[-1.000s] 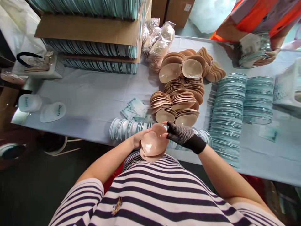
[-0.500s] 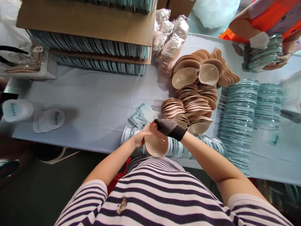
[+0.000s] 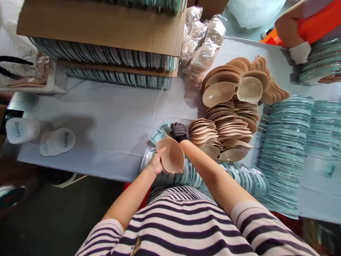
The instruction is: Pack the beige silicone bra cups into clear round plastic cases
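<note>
My left hand [image 3: 157, 161] is closed on a beige bra cup [image 3: 172, 156], thumb over its rim and the hollow facing up. My right hand [image 3: 178, 131], in a dark dotted glove, is beyond the cup beside small printed cards [image 3: 159, 133]. Its fingers are curled, and their tips are hidden, so I cannot see what is in them. A row of clear plastic cases [image 3: 195, 174] lies along the table edge under my forearms. To the right of the glove are stacked beige bra cups [image 3: 204, 131], with a larger pile of bra cups [image 3: 220, 94] behind them.
A cardboard box [image 3: 101, 28] with rows of clear cases stands at the back left. Plastic-wrapped bundles [image 3: 205, 46] lie beside it. Tall stacks of clear cases [image 3: 285, 153] are at right. White labelled pads [image 3: 65, 140] lie left. A co-worker's hand [image 3: 301, 53] is by more cases.
My right hand has left the cup and moved up to the cards. The cup has tilted in my left hand, showing its hollow. The view has shifted slightly left.
</note>
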### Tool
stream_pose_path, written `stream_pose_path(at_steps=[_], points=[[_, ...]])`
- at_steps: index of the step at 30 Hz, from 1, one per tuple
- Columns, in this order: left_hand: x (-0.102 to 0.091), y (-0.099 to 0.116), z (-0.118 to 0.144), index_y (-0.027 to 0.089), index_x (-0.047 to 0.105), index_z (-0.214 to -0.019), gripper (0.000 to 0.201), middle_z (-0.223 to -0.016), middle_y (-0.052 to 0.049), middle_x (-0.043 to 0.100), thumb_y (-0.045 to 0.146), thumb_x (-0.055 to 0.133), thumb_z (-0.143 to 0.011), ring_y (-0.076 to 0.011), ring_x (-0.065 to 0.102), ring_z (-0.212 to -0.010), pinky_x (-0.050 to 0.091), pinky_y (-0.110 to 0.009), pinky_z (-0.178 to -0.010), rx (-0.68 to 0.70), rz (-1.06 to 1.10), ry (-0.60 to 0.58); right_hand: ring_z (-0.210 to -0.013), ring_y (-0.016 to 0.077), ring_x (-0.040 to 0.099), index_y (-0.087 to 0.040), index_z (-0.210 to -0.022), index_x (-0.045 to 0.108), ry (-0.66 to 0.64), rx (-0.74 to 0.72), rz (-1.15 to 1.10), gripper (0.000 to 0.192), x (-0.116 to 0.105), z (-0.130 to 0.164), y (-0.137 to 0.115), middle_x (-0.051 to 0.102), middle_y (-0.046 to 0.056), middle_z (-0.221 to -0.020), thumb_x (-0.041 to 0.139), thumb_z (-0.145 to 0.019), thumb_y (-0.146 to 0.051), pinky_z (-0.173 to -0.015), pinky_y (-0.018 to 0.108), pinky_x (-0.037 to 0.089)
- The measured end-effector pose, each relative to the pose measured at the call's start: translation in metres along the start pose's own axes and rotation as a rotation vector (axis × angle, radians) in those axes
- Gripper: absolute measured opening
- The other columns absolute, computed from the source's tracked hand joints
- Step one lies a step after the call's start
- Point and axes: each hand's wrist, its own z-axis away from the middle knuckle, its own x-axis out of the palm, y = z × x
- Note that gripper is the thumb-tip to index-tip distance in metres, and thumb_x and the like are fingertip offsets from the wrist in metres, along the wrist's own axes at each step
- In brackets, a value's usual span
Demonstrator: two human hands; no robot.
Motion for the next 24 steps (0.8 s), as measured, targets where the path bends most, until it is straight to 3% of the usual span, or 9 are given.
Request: stream_pose_path(at_steps=[4,7,10,13,16,19,22,24], points=[[0.005,-0.004,0.0,0.016,0.066,-0.108,0.045,-0.1,-0.012,0.075,0.032,0.08,-0.068,-0.0317,0.066,-0.111,0.051,-0.048,-0.102,0.063,0.037,0.058,-0.1,0.0255,0.065,-0.02,-0.123,0.062,-0.057,0.076,-0.133,0.037,-0.008,0.005,0.008,0.071,0.013,-0.111,0.058,-0.088,-0.029,-0.085,0.035,0.047],[0.008,-0.004,0.001,0.019,0.063,-0.118,0.057,-0.107,-0.01,0.074,0.033,0.082,-0.066,-0.0312,0.065,-0.114,0.05,-0.048,-0.103,0.156,0.019,-0.002,-0.09,0.0211,0.065,-0.018,-0.105,0.068,0.109,0.072,-0.417,0.029,-0.03,0.026,0.033,0.073,0.009,-0.101,0.052,-0.092,-0.038,-0.079,0.03,0.047],[0.021,-0.005,0.005,0.024,0.057,-0.13,0.074,-0.118,-0.01,0.071,0.046,0.084,-0.064,-0.0315,0.063,-0.117,0.051,-0.049,-0.101,0.221,-0.036,-0.147,-0.083,0.0198,0.063,-0.014,-0.1,0.068,0.331,0.04,-0.754,0.041,-0.058,0.076,0.069,0.072,0.008,-0.093,0.043,-0.095,-0.046,-0.073,0.029,0.049],[0.042,-0.014,0.01,0.029,0.052,-0.136,0.086,-0.13,-0.008,0.066,0.069,0.076,-0.063,-0.0324,0.059,-0.124,0.051,-0.048,-0.099,0.25,-0.143,-0.288,-0.088,0.0214,0.065,-0.015,-0.106,0.069,0.316,-0.163,-0.913,0.045,-0.072,0.138,0.091,0.071,0.007,-0.102,0.048,-0.093,-0.052,-0.075,0.03,0.052],[0.061,-0.038,0.013,0.029,0.056,-0.131,0.084,-0.126,-0.008,0.068,0.083,0.061,-0.067,-0.0332,0.059,-0.122,0.053,-0.047,-0.096,0.264,-0.253,-0.313,-0.107,0.0257,0.063,-0.015,-0.101,0.071,0.324,-0.23,-0.751,0.032,-0.057,0.179,0.091,0.066,0.011,-0.123,0.059,-0.089,-0.042,-0.092,0.035,0.051],[0.073,-0.073,0.01,0.02,0.063,-0.12,0.072,-0.103,-0.01,0.075,0.068,0.073,-0.068,-0.0319,0.068,-0.107,0.055,-0.044,-0.091,0.223,-0.263,-0.241,-0.114,0.0298,0.06,-0.014,-0.095,0.071,0.372,-0.086,-0.562,0.023,-0.029,0.197,0.092,0.064,0.017,-0.125,0.065,-0.085,-0.033,-0.1,0.042,0.048],[0.082,-0.109,0.006,0.017,0.063,-0.117,0.052,-0.092,-0.007,0.075,0.04,0.078,-0.073,-0.0262,0.071,-0.099,0.055,-0.038,-0.089,0.305,-0.215,-0.045,-0.122,0.0297,0.056,-0.014,-0.118,0.062,0.545,-0.018,-0.672,0.042,-0.001,0.216,0.107,0.061,0.018,-0.127,0.069,-0.083,-0.035,-0.106,0.044,0.046],[0.09,-0.133,0.007,0.018,0.063,-0.117,0.042,-0.098,-0.006,0.075,0.035,0.071,-0.08,-0.0251,0.07,-0.101,0.056,-0.035,-0.087,0.336,-0.2,0.026,-0.129,0.0278,0.051,-0.016,-0.138,0.048,0.662,-0.03,-0.883,0.065,0.02,0.235,0.124,0.055,0.018,-0.137,0.07,-0.083,-0.042,-0.109,0.044,0.044]])
